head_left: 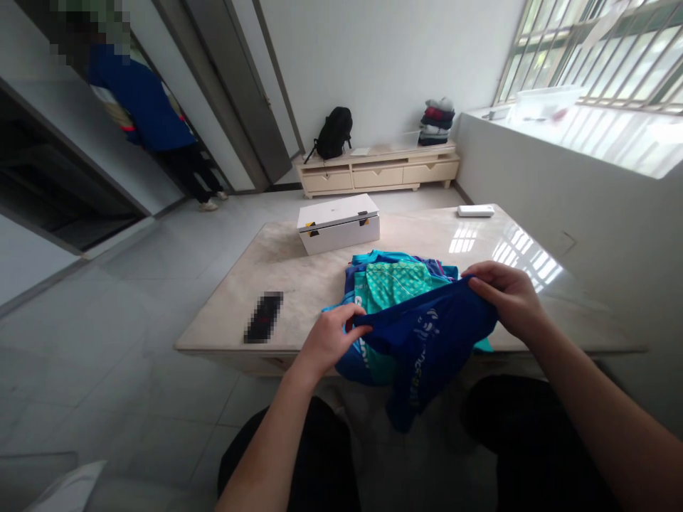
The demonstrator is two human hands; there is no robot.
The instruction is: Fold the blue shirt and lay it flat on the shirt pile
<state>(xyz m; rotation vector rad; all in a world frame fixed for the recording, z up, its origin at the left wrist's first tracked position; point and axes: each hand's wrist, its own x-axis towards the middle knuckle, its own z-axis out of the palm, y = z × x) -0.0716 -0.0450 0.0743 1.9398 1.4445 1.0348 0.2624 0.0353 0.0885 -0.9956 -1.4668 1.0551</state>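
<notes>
A dark blue shirt (427,331) with white printed lettering is stretched between my two hands, its lower part hanging past the table's front edge. My left hand (334,338) pinches its left end between thumb and fingers. At the other end, my right hand (504,295) grips the upper right edge. Behind and beneath the shirt lies a pile of clothes on the table, with a green patterned garment (395,281) on top and blue and purple fabric around it. The shirt hides part of the pile.
The marble-look table (224,306) bears a white box (341,231), a blurred-out dark phone-like object (264,318) and a white device (476,211). Beyond stands a low cabinet (378,174) with a black backpack (334,133) and folded clothes (436,122). A person (139,107) stands far left.
</notes>
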